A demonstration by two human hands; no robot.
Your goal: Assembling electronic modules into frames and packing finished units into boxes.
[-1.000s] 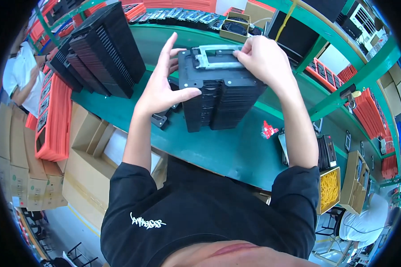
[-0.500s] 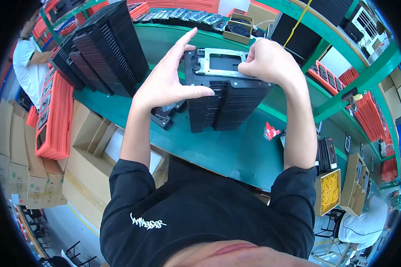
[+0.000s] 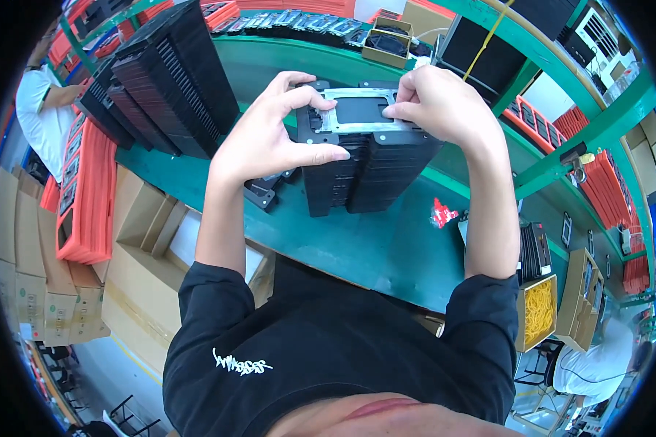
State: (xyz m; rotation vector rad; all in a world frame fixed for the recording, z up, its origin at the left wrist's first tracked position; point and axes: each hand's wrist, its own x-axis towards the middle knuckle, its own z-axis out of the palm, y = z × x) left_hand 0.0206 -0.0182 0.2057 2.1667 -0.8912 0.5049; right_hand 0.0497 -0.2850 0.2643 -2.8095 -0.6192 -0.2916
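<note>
A tall stack of black trays [image 3: 390,175] stands in front of me on the green bench. On its top tray lies a silver-rimmed rectangular frame [image 3: 364,127] with a dark middle. My left hand [image 3: 255,142] is open around the left end, thumb against the stack's near side and a bent index fingertip touching the frame. At the right end, my right hand [image 3: 448,109] is closed, thumb and fingers pinched at the frame's edge. Its other fingertips are partly hidden. Dark parts [image 3: 261,193] lie on the bench left of the stack.
Taller black tray stacks [image 3: 175,80] stand to the left, near orange trays [image 3: 87,197] and open cartons [image 3: 142,291]. A red-and-white scrap [image 3: 442,213] lies on the bench [image 3: 372,255]. Rightward are a green post [image 3: 598,131] and a box of yellow bands [image 3: 538,313]. Co-workers sit on both sides.
My left fingers have bent down from stretched out onto the frame's left end. The frame now sits flatter on the top tray. My right hand has shifted slightly, still at the right end.
</note>
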